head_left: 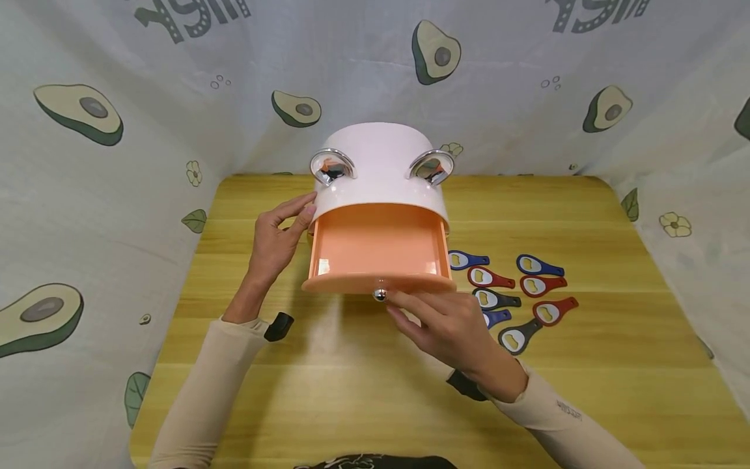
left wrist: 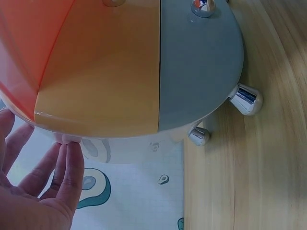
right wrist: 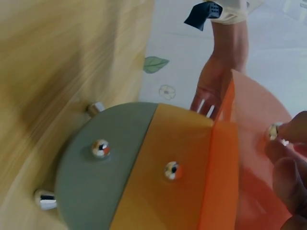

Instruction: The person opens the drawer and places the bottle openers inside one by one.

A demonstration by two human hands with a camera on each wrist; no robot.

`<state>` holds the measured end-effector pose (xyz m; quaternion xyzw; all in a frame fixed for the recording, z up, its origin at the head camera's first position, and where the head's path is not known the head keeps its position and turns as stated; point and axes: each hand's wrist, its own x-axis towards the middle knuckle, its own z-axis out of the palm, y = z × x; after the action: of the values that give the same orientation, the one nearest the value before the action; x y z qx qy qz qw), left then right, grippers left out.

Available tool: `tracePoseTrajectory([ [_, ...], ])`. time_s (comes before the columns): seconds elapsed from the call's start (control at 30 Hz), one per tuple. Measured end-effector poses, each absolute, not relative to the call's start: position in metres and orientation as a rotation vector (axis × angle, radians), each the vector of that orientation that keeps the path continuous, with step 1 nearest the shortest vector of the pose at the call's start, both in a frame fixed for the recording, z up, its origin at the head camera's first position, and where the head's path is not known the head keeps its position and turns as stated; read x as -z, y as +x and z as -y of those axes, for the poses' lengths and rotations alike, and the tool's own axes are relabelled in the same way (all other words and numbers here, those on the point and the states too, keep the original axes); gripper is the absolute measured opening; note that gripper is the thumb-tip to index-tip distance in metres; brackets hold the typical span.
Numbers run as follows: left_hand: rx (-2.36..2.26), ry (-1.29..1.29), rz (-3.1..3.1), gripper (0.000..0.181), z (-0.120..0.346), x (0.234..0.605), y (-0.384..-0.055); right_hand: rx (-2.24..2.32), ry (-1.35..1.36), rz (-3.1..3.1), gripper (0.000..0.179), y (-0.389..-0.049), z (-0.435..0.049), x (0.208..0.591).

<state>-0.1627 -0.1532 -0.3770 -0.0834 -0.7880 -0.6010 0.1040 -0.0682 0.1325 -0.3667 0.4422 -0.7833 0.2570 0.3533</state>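
Observation:
A rounded white drawer cabinet (head_left: 383, 156) with chrome ring handles on top stands at the back of the table. Its top drawer, peach-orange (head_left: 377, 244), is pulled out, and no objects show inside. My right hand (head_left: 454, 326) pinches the round chrome drawer knob (right wrist: 274, 131) between thumb and finger. Against the cabinet's left side rest the fingertips of my left hand (head_left: 277, 236), its fingers extended rather than curled. In the wrist views, the yellow middle drawer (left wrist: 105, 72) and the grey-green bottom drawer (right wrist: 110, 182) are closed, each with a chrome knob.
Several bottle openers, among them a blue one (head_left: 539, 265), a red one (head_left: 553, 311) and a dark grey one (head_left: 518, 337), lie on the wooden table (head_left: 615, 391) right of the cabinet. A curtain with avocado prints (head_left: 436, 52) hangs close behind it.

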Motion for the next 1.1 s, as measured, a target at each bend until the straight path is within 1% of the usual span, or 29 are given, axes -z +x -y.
tracePoseTrajectory([
  [0.23,1.759,-0.249,2.329,0.032,0.153,0.376,-0.163,-0.720,1.220,1.988,0.029,-0.070,-0.162,0.377],
  [0.47,1.746,-0.256,2.335,0.032,0.152,0.377,-0.163,-0.795,1.218,2.051,0.032,-0.076,-0.206,0.386],
  [0.67,1.741,-0.249,2.336,0.033,0.153,0.378,-0.163,-0.889,1.236,2.104,0.039,-0.084,-0.241,0.395],
  [0.93,1.744,-0.238,2.330,0.033,0.153,0.377,-0.163,-0.820,1.112,2.450,0.048,-0.087,-0.296,0.410],
  [0.97,1.747,-0.237,2.329,0.033,0.153,0.378,-0.163,-0.805,1.102,2.493,0.046,-0.087,-0.303,0.412],
  [1.07,1.745,-0.237,2.330,0.033,0.153,0.378,-0.163,-0.768,1.086,2.626,0.030,-0.087,-0.320,0.416],
  [1.1,1.741,-0.237,2.330,0.033,0.153,0.378,-0.163,-0.747,1.088,2.667,0.028,-0.088,-0.325,0.418],
])
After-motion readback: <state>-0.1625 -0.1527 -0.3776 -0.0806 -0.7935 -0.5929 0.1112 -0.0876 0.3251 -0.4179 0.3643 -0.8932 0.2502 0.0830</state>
